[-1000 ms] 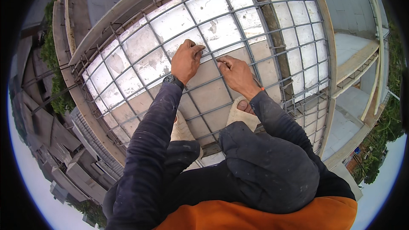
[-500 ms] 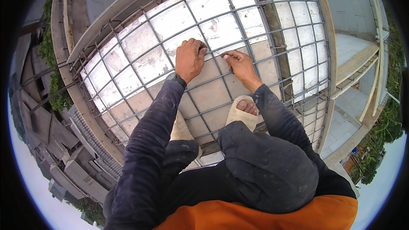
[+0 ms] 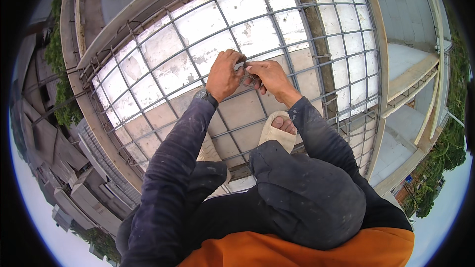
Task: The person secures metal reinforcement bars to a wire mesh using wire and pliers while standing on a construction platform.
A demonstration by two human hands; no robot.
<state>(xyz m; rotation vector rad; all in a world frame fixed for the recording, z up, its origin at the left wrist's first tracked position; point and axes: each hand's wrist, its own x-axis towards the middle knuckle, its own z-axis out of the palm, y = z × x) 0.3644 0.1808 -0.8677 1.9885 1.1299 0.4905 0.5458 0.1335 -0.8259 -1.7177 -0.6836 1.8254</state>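
My left hand (image 3: 225, 74), with a wristwatch, and my right hand (image 3: 267, 79) meet over a steel bar grid (image 3: 187, 48). Both have curled fingers pinched on thin tie wire (image 3: 247, 79), which shows as a small grey tangle between them, partly hidden by the fingers. Below the grid lie white, scuffed panels (image 3: 208, 20) and beige boards (image 3: 303, 86). My feet in pale sandals (image 3: 277, 133) are beneath my arms, behind my bent knees.
Board edging (image 3: 373, 29) borders the grid, with a narrow dark gap (image 3: 314, 20) between panel fields. Outside are lower grey slabs (image 3: 410, 15), a corrugated sheet (image 3: 101, 158), stacked grey boards (image 3: 74, 202), and trees (image 3: 64, 99) beyond both sides.
My hands have come closer together until nearly touching. My right hand has moved slightly inward and down, and the wire tangle now shows between the fingers.
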